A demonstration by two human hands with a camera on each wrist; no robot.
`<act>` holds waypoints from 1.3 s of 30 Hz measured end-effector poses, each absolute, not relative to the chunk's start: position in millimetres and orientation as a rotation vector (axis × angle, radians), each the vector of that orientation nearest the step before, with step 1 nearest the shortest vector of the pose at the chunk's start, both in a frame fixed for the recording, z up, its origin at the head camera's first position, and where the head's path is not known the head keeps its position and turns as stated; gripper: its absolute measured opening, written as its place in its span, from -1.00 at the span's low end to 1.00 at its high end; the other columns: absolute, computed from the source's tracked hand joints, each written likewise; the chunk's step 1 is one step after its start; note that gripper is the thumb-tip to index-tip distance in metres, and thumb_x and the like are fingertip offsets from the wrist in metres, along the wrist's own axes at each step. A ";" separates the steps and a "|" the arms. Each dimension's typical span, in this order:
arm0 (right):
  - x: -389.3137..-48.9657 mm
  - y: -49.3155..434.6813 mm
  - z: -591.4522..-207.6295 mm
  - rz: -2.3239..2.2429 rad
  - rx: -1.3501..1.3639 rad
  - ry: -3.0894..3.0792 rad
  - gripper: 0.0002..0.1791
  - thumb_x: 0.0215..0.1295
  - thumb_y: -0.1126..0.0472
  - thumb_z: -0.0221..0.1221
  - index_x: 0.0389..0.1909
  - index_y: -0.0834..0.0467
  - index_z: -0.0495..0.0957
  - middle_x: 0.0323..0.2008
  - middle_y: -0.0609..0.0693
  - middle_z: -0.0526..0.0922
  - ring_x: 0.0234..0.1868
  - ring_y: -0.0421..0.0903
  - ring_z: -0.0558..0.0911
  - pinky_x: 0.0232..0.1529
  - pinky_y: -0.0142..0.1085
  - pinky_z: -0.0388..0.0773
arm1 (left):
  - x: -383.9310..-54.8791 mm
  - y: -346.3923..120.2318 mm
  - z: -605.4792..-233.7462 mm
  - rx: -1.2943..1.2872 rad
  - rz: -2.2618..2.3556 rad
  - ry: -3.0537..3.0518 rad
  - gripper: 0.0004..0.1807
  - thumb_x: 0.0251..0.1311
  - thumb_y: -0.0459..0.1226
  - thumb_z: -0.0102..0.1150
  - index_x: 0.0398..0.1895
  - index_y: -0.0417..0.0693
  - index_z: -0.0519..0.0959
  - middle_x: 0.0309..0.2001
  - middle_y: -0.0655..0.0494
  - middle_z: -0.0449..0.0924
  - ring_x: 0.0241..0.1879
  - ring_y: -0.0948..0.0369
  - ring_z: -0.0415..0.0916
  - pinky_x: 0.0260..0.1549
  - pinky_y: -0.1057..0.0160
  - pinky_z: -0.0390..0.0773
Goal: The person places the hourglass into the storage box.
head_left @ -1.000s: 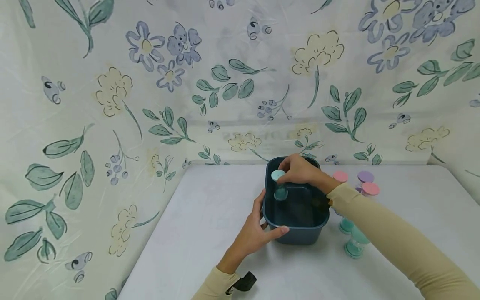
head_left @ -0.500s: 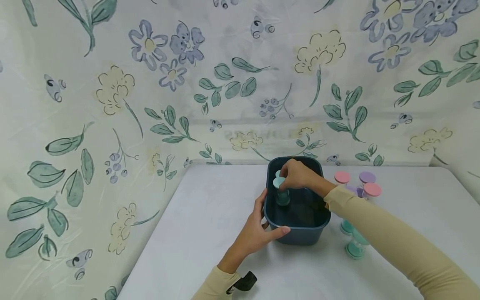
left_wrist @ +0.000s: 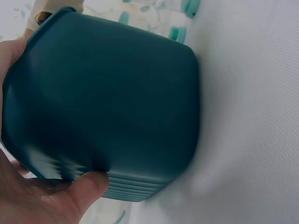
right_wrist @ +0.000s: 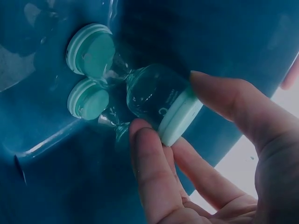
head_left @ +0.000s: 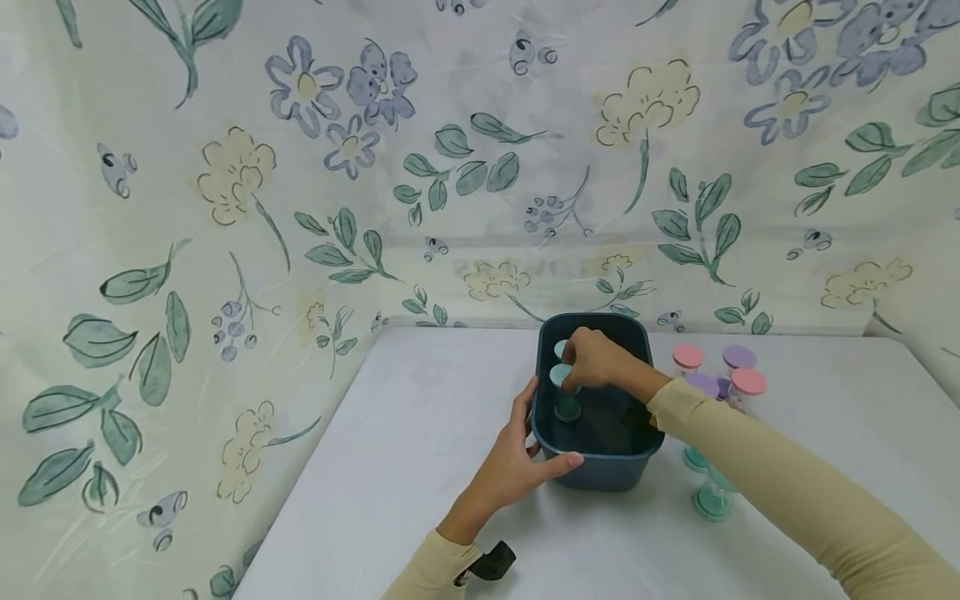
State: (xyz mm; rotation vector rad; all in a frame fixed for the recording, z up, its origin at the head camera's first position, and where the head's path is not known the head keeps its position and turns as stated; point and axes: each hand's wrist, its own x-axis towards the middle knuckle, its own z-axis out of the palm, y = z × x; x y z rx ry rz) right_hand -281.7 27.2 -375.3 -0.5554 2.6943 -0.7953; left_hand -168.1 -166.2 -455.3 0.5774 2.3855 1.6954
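A dark blue plastic bin (head_left: 600,472) stands on the white table. My left hand (head_left: 508,457) grips its near left corner, thumb by the front rim and fingers along the side wall, as the left wrist view also shows for the bin wall (left_wrist: 117,98). Inside the bin, my right hand (head_left: 600,360) pinches a teal-capped hourglass (right_wrist: 181,115) by its upper cap, between thumb and fingers. The held hourglass stands upright, its lower cap close over the bin floor. Beside it is a second teal hourglass (right_wrist: 88,100), partly hidden behind my fingers.
Right of the bin stand more hourglasses: pink-capped ones (head_left: 748,382), purple-capped ones (head_left: 738,357) and teal ones (head_left: 711,503), some partly hidden by my right sleeve (head_left: 780,458). A floral curtain (head_left: 450,208) hangs behind the table (head_left: 405,433).
My right hand has lowered the hourglass into the bin and moved it slightly nearer, uncovering the second teal cap behind it. My left hand keeps its grip on the bin.
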 end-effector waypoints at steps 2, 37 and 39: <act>-281.1 27.8 -375.2 -0.796 -0.559 2.694 -0.59 0.11 0.25 0.48 -0.04 0.36 0.70 -0.14 0.19 0.79 -0.26 -0.02 0.73 -0.07 -0.10 0.78 | -168.7 -165.9 -455.2 0.582 1.692 2.387 0.22 0.17 0.24 0.38 0.68 0.35 -0.26 0.69 0.09 -0.05 0.61 -0.09 0.14 0.33 -0.25 0.50; -281.5 71.0 -331.7 -0.872 -0.758 2.717 -0.45 0.21 0.19 0.43 0.14 0.43 0.60 -0.15 0.23 0.75 -0.18 0.01 0.69 -0.08 -0.13 0.72 | -170.3 -158.5 -453.8 0.551 1.704 2.395 0.22 0.18 0.20 0.40 0.68 0.34 -0.25 0.69 0.04 -0.07 0.61 -0.14 0.11 0.34 -0.29 0.46; -279.1 80.1 -325.0 -0.906 -0.741 2.730 -0.45 0.24 0.19 0.41 0.16 0.43 0.59 -0.13 0.23 0.75 -0.15 0.03 0.70 -0.05 -0.10 0.73 | -169.7 -158.1 -453.2 0.554 1.709 2.391 0.23 0.17 0.20 0.41 0.69 0.32 -0.25 0.69 0.03 -0.08 0.61 -0.16 0.10 0.34 -0.30 0.45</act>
